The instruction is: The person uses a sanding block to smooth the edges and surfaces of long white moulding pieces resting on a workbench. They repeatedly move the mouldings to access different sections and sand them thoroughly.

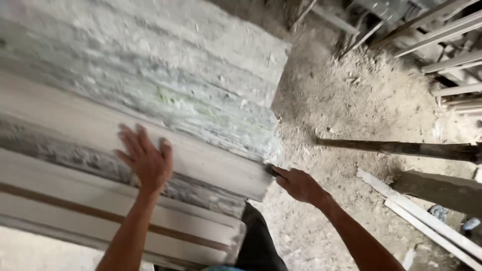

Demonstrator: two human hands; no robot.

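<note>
Left hand (145, 160) flat, fingers spread, pressing on plank (150, 135) atop stack. Right hand (298, 184) grips plank end; sawdust floor (341, 110) beyond.

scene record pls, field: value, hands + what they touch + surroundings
view: head camera, looking down
left hand: flat, fingers spread, palm on the top plank of a stack of planks
right hand: at the end corner of the same plank, fingertips on its edge; grip unclear
stack of planks: pale, rough-sawn boards, layered, dusty surface
floor: covered in sawdust and wood chips
dark pole: lies across the floor to the right
loose slats: pale strips on the floor, lower right
timber pile: upper right, leaning pieces
</note>
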